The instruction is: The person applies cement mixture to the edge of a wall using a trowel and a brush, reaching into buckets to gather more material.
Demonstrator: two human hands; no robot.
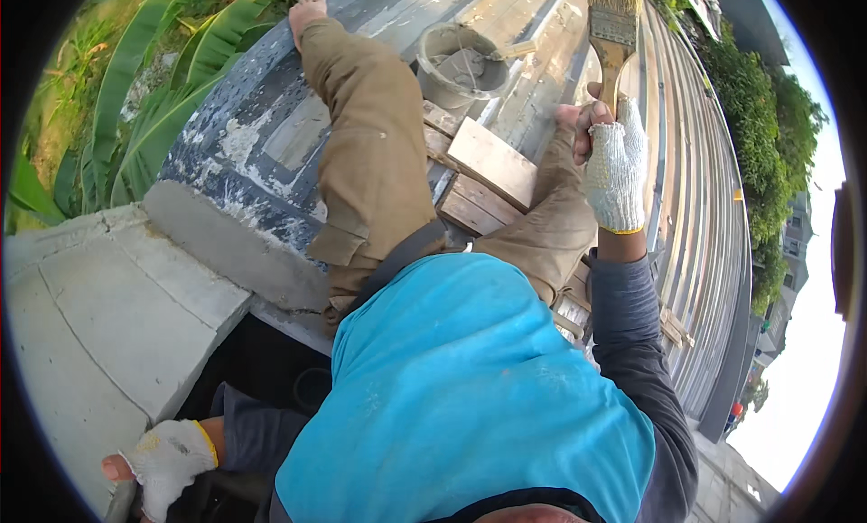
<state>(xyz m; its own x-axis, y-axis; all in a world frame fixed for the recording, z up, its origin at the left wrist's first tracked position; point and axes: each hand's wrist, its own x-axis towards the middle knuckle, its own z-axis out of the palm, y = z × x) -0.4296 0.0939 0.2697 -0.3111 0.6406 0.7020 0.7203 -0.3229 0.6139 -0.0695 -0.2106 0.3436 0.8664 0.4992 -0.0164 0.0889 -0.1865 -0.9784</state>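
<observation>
My right hand, in a white knitted glove with bare fingertips, is closed round the handle of a wide paintbrush. The brush is held up with its pale, worn bristles at the top edge of the picture. At the lower left, my left hand, gloved the same way, is by the edge of the grey concrete ledge. Its thumb sticks out and its fingers curl round something greyish that I cannot make out. Beyond my legs stands a round bucket with grey wet mix inside, and a light-coloured handle lies across its rim.
I sit with bare feet on a corrugated metal roof. Wooden boards lie between my legs. Beside the ledge a dark gap opens. Left are banana leaves; right, past the roof edge, are trees and houses.
</observation>
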